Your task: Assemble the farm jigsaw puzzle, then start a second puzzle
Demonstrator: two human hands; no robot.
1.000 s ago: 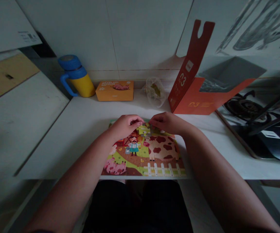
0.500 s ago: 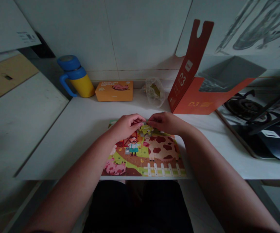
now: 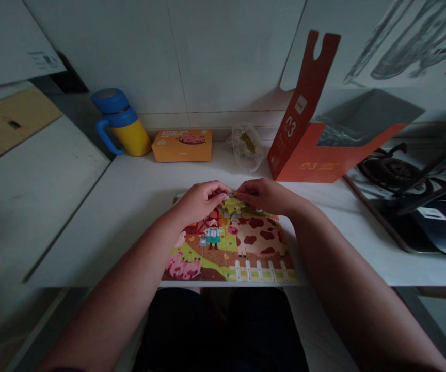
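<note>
A colourful farm jigsaw puzzle (image 3: 231, 248) with a cow, a farmer and a pig lies on the white counter (image 3: 130, 206) right in front of me. My left hand (image 3: 200, 200) and my right hand (image 3: 264, 195) rest on its far edge, fingertips almost meeting. Between those fingertips sits a small puzzle piece (image 3: 231, 195), pinched from both sides at the puzzle's top middle. The hands hide most of the top row.
Along the wall stand a blue-and-yellow mug (image 3: 120, 124), a small orange box (image 3: 182, 145), a crumpled plastic bag (image 3: 247, 146) and an opened red-orange carton (image 3: 316, 139). A gas hob (image 3: 409, 191) lies to the right. A white cabinet surface (image 3: 25, 191) lies left.
Both hands crept slightly toward the far edge and closer together around the piece; otherwise nothing moved.
</note>
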